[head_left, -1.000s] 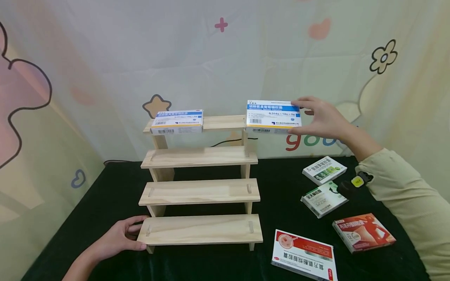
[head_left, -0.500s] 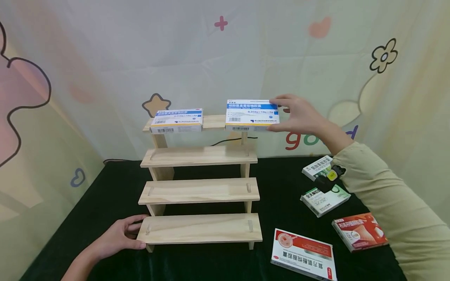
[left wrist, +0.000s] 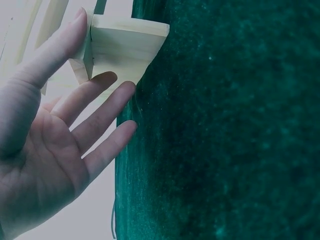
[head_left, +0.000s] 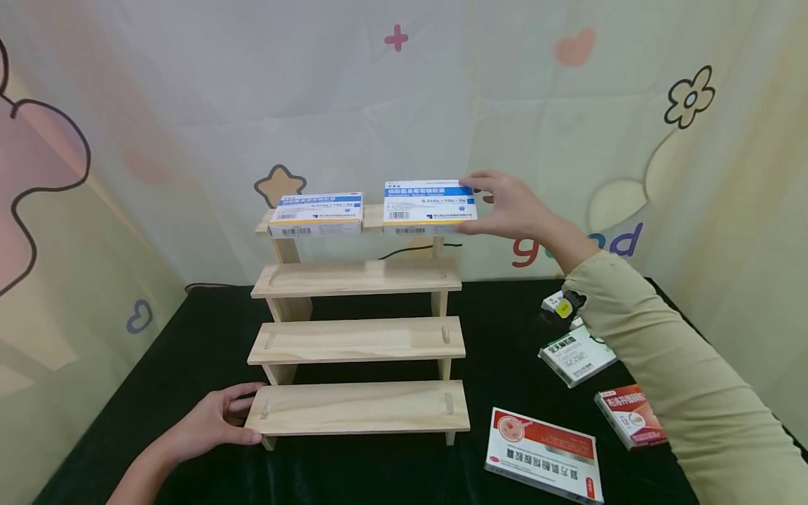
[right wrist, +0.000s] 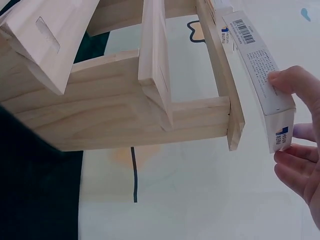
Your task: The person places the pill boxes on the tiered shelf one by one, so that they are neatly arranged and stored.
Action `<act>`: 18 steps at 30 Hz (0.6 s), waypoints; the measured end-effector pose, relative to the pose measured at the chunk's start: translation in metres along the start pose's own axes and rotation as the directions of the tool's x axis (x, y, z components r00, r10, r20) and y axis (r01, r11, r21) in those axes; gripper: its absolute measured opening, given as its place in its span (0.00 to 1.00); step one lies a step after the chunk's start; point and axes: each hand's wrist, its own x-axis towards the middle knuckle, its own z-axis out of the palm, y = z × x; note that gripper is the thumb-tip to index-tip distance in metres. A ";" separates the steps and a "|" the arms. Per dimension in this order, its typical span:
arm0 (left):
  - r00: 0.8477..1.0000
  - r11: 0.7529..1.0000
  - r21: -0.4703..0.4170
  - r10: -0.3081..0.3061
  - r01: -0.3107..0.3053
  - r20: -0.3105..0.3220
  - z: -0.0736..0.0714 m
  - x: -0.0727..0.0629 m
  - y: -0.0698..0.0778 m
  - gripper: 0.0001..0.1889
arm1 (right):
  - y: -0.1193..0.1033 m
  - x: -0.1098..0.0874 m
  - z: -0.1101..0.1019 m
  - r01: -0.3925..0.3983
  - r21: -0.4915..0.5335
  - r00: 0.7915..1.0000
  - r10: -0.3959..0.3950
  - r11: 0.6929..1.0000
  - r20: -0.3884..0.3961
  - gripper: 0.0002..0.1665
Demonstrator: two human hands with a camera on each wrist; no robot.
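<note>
Head view: right hand (head_left: 508,205) pinches a blue-and-white box (head_left: 428,203) near the right end of the wooden rack's (head_left: 356,340) top tier (head_left: 373,214); left hand (head_left: 205,424) touches the bottom tier's (head_left: 356,408) left edge. Left wrist: fingers (left wrist: 104,113) spread loosely. Right wrist: thumb (right wrist: 291,80) on the box's barcoded side.

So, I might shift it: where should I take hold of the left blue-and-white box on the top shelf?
Take the left box by its left end, probably coming from the left: the second box is close on its right. It lies flat, so pinch it front to back.
</note>
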 end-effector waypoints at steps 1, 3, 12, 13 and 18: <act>1.000 1.000 -0.001 -0.002 0.002 0.000 0.000 0.000 0.000 0.45 | 0.000 0.001 0.001 -0.001 0.008 1.000 0.001 1.000 0.002 0.44; 1.000 1.000 0.000 -0.004 0.004 0.001 0.000 0.000 0.001 0.45 | -0.001 0.003 0.003 -0.005 0.025 1.000 0.005 1.000 0.008 0.44; 1.000 1.000 0.006 -0.006 0.006 -0.004 0.000 0.000 0.000 0.45 | -0.004 0.012 0.013 -0.025 0.042 0.999 0.024 0.999 0.021 0.44; 1.000 1.000 0.004 -0.006 0.006 -0.003 0.000 0.000 0.000 0.45 | -0.004 0.012 0.014 -0.028 0.043 0.999 0.027 0.999 0.021 0.44; 1.000 1.000 0.003 -0.003 0.003 0.003 -0.001 0.000 0.000 0.45 | -0.003 0.014 0.017 -0.043 0.058 0.999 0.042 0.997 0.027 0.44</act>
